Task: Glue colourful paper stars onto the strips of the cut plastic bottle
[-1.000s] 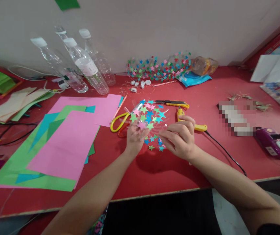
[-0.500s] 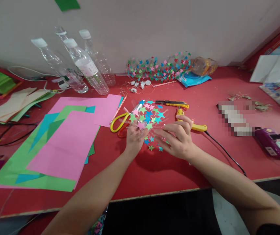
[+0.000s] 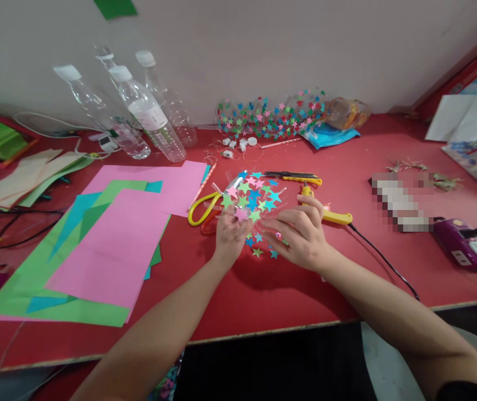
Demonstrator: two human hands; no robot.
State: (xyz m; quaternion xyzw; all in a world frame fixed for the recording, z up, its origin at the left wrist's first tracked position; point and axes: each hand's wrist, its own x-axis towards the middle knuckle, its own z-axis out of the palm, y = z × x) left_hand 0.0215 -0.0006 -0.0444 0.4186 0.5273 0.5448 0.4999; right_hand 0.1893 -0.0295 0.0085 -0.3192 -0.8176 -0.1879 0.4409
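My left hand (image 3: 229,238) has its fingers closed on the near-left edge of the star-covered clear plastic (image 3: 254,195), over the red table (image 3: 288,303) between my hands. My right hand (image 3: 300,236) is at its right side, fingers bent close together; I can't tell whether they pinch anything. The yellow glue gun (image 3: 338,218) lies just beyond.

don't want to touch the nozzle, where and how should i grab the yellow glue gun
Probably by the handle, coming from above and the right: it lies exposed beyond the right hand, the black cord leaving its end, while the nozzle points toward the wall.
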